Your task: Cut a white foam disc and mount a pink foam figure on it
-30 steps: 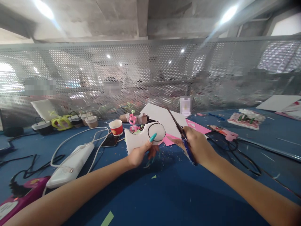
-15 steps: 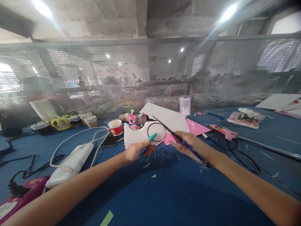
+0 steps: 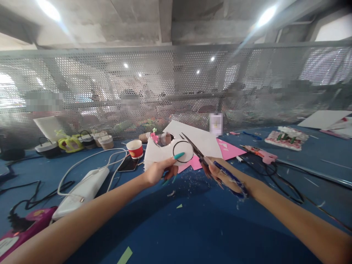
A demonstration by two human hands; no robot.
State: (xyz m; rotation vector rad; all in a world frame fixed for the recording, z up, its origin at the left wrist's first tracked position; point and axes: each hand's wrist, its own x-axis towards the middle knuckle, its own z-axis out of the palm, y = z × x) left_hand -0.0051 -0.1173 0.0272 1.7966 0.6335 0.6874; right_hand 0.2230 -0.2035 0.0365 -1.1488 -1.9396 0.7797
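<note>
Between thumb and fingers, my left hand (image 3: 162, 170) grips a white sheet (image 3: 158, 152), stiff like card or foam, with a black circle drawn on it and a curved notch cut in its top edge. My left thumb lies inside the circle. A pair of scissors (image 3: 196, 148) with blue handles is in my right hand (image 3: 217, 170), fingers wrapped about the handles. The blades are slightly apart and point up and left, beside the circle's right edge. Whether they touch the sheet I cannot tell.
Behind lie a large white sheet (image 3: 195, 135) and pink paper (image 3: 231, 148). A red paper cup (image 3: 135, 149), a phone (image 3: 128, 164) and a white power strip (image 3: 82, 192) are on the left. To the right lies a pink glue gun (image 3: 265, 156) with its cord. A perforated metal screen (image 3: 170, 84) stands behind.
The scissor blades have parted, and my right fingers have shifted round the handles. The white sheet has turned a little, its notched edge changing angle, and more of my left fingers shows beneath it.
</note>
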